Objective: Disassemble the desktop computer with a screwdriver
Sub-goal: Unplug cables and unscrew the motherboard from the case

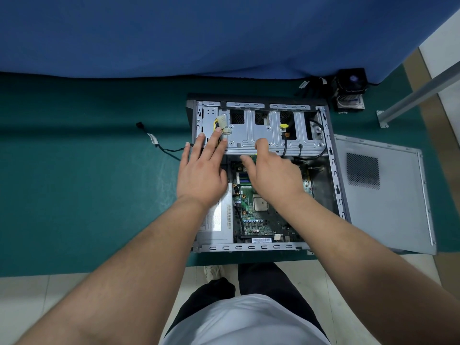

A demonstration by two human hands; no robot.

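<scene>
Left hand [201, 170] flat, fingers straight on drive cage [258, 135] — right hand [273, 170] curled, grasp unclear.

Teal green mat [74, 195] fills the left and middle of the frame; plain blue cloth [199, 33] across the top. Centre: grey metal computer case [251, 247] with silver drive cage [258, 135]. Green motherboard [251, 215] in lower centre, with a tan-silver CPU [260, 204], blue capacitors and a white barcode label. Yellow cable clip [284, 126] on black cable, upper centre. Yellow and black wires to a cream connector [222, 123]. Right: pale grey side panel [388, 207] with a dark dotted mesh patch. Upper right: black fan cooler [351, 82]. Bottom: white shirt [244, 322], black trousers [263, 280], beige tile floor [37, 292].
</scene>
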